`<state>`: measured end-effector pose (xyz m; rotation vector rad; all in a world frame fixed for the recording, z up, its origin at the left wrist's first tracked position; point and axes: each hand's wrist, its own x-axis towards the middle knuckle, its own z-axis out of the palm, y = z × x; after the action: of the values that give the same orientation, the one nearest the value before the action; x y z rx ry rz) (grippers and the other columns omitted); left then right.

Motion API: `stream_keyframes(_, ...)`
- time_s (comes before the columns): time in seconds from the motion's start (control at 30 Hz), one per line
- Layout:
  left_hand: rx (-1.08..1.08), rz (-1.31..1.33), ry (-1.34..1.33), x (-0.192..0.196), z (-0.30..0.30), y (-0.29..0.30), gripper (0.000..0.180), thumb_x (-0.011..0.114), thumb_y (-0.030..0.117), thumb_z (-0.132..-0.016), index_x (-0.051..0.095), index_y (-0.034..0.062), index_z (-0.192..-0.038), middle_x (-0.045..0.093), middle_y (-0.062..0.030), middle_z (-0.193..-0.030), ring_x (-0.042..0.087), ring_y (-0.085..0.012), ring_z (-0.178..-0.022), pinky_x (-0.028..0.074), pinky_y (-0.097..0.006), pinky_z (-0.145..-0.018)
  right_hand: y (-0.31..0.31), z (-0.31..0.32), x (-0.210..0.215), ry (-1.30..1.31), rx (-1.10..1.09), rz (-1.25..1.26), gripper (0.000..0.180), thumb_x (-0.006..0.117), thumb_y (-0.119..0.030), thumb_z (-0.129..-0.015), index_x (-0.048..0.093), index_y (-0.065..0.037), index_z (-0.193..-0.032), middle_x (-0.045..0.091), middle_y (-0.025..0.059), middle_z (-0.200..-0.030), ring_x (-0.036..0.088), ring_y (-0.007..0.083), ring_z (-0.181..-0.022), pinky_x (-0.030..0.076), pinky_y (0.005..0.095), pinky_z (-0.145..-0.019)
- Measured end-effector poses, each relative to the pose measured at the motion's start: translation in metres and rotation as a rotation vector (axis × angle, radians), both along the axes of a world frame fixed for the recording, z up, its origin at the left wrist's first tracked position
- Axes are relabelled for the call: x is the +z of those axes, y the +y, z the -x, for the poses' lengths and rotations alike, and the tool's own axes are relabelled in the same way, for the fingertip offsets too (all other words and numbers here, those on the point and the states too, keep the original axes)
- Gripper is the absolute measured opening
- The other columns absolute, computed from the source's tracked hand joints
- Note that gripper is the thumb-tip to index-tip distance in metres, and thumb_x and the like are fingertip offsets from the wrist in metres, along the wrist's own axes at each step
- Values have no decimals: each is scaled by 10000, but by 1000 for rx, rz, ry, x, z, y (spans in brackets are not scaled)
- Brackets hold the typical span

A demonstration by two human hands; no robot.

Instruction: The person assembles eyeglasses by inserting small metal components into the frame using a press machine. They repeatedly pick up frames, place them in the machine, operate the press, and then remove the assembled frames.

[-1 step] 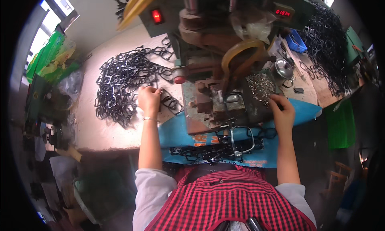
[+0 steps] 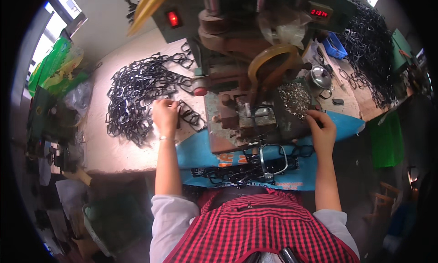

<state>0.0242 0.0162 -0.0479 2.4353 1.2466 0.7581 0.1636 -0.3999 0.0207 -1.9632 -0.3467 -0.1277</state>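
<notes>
**Press station with black spectacle frames**

Left hand (image 2: 165, 116) pinched a black frame (image 2: 188, 114) at the edge of the tangled frame heap (image 2: 137, 96) on the pale desk (image 2: 114, 149). Right hand (image 2: 323, 131) rested, fingers curled, beside small metal parts (image 2: 294, 98); its grip could not be told. Grimy steel press (image 2: 242, 112) stood between them. Blue sheet (image 2: 200, 153) overhung the desk's front edge.

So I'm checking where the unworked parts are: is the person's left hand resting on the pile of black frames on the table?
Yes, the left hand lies on the near edge of the pile of black frames spread over the table.
</notes>
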Motion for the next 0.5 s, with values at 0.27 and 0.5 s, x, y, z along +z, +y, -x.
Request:
stream_keyframes(0.27,-256,176,-584,43,19,-28,187,643,170,-949,639,-17,-942,573,5,-743,496,-67,-635,411,-234,-587,51,19,65,71,343,-229,171,697,-29,-831,711,-13,-1000,685,33,-890,633,106,-852,481,245,-781)
stream_keyframes(0.5,-274,563,-954,35,24,-75,174,613,185,-980,610,34,-895,615,-4,-741,544,-65,-621,415,-206,-552,86,7,56,258,427,-475,126,712,-60,-828,711,-32,-950,696,28,-873,630,81,-791,483,230,-743)
